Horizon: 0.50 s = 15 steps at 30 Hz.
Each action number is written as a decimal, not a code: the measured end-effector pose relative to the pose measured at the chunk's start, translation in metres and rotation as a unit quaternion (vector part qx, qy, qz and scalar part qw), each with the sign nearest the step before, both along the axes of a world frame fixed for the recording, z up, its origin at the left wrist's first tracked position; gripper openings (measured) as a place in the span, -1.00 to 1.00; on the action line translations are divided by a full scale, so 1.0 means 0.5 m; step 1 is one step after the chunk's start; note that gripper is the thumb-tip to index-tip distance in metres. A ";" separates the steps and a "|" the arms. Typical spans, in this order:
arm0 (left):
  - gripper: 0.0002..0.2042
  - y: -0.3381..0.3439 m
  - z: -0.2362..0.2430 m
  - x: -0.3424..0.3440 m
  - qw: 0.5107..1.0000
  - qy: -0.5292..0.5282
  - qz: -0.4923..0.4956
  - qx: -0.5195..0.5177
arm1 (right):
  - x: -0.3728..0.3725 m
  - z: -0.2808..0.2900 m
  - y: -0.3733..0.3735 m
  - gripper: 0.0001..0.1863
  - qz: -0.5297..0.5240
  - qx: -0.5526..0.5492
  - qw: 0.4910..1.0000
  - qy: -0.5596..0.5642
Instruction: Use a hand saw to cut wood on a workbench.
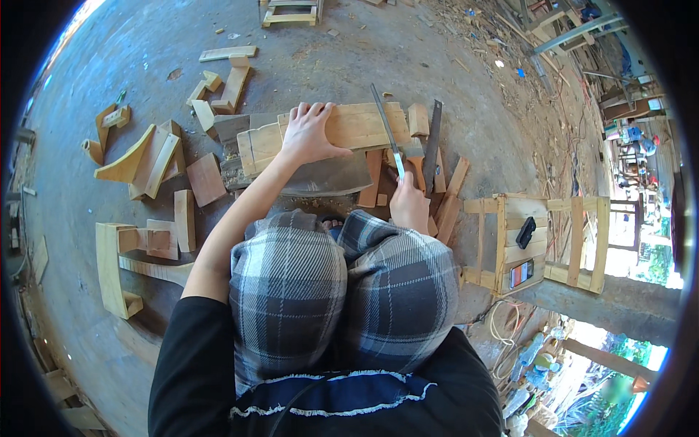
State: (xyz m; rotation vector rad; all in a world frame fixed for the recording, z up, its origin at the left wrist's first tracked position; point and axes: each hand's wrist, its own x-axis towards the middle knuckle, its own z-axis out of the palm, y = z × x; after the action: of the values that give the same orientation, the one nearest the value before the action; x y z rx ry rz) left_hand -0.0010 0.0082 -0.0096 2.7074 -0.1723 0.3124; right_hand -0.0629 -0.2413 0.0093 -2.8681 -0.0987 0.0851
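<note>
Concrete workshop floor [145, 65] strewn with wood offcuts; left hand [309, 135] lay spread flat on the pale wooden plank [357, 125], likely pinning it steady, while right hand [409, 204] gripped the handsaw [388, 135] crossing the plank's right end.

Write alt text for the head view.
A seated person presses the left hand flat on a wooden plank while the right hand holds a handsaw across it. Wood offcuts lie on the concrete floor.

Saw [384, 130] crosses plank [349, 127] — stool [539, 244] right, offcuts [156, 164] left.
</note>
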 end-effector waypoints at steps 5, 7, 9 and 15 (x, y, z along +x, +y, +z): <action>0.03 -0.015 0.002 0.005 1.000 0.003 0.001 0.009 | -0.002 -0.026 0.006 -0.82 -0.032 0.001 0.999 0.006; 0.03 -0.019 0.006 0.005 1.000 0.003 -0.005 0.012 | -0.034 -0.032 -0.007 -0.83 -0.054 -0.006 0.998 0.013; 0.02 -0.008 0.012 -0.004 1.000 0.027 -0.003 0.003 | -0.070 -0.037 -0.021 -0.83 -0.072 -0.016 0.994 0.076; 0.02 -0.024 0.019 0.012 1.000 0.005 0.001 -0.006 | -0.051 -0.014 -0.038 -0.84 -0.075 -0.010 0.993 0.087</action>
State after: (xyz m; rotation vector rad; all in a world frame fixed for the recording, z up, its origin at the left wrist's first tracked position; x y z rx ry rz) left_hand 0.0053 -0.0036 -0.0003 2.6971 -0.1640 0.2994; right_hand -0.0883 -0.2602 0.0021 -2.8616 0.1517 0.3057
